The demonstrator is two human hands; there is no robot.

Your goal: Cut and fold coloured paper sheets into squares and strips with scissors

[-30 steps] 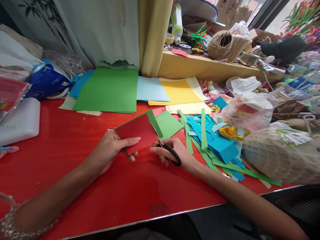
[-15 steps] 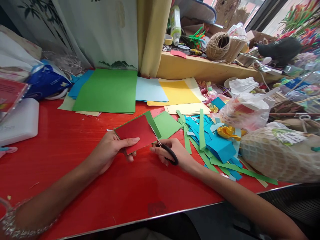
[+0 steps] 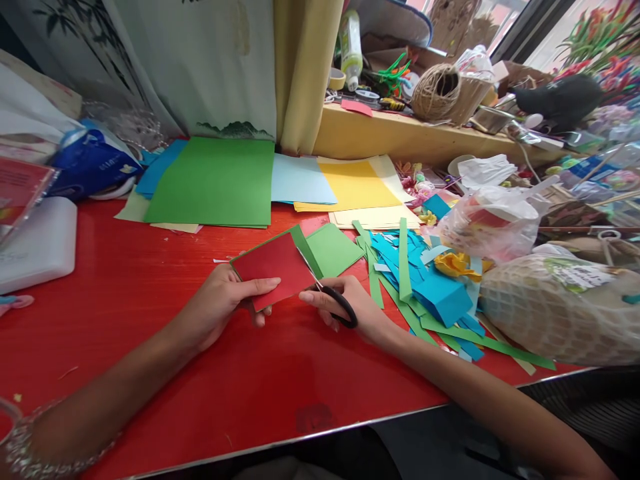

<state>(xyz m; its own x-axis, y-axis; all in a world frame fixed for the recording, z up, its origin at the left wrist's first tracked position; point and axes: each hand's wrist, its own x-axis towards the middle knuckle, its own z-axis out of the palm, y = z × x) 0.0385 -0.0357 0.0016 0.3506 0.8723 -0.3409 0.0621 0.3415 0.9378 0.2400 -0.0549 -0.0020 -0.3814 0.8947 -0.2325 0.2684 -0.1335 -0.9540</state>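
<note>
Between the thumb and fingers of my left hand point(image 3: 237, 293) is a red sheet of paper point(image 3: 275, 263) laid over a green sheet point(image 3: 306, 247). Green shows along the top edge and as a strip past the red sheet's right edge. My right hand point(image 3: 345, 303) is closed on scissors with black handles point(image 3: 343, 307). Their blades lie along the red sheet's right edge, against the green paper; how far the blades are parted is hard to make out. Just behind the held papers, a light green piece of paper point(image 3: 336, 250) rests on the red table point(image 3: 165, 373).
Blue and green paper scraps point(image 3: 420, 287) are heaped right of my right hand. Large green point(image 3: 215, 180), light blue point(image 3: 303, 179) and yellow sheets point(image 3: 363, 183) lie at the back. A net-wrapped bundle point(image 3: 560, 307) sits at the right; twine point(image 3: 436, 92) stands on the ledge.
The view has shifted slightly. My hands, the held papers and the scissors keep nearly the same places, with only a slight tilt of the papers.
</note>
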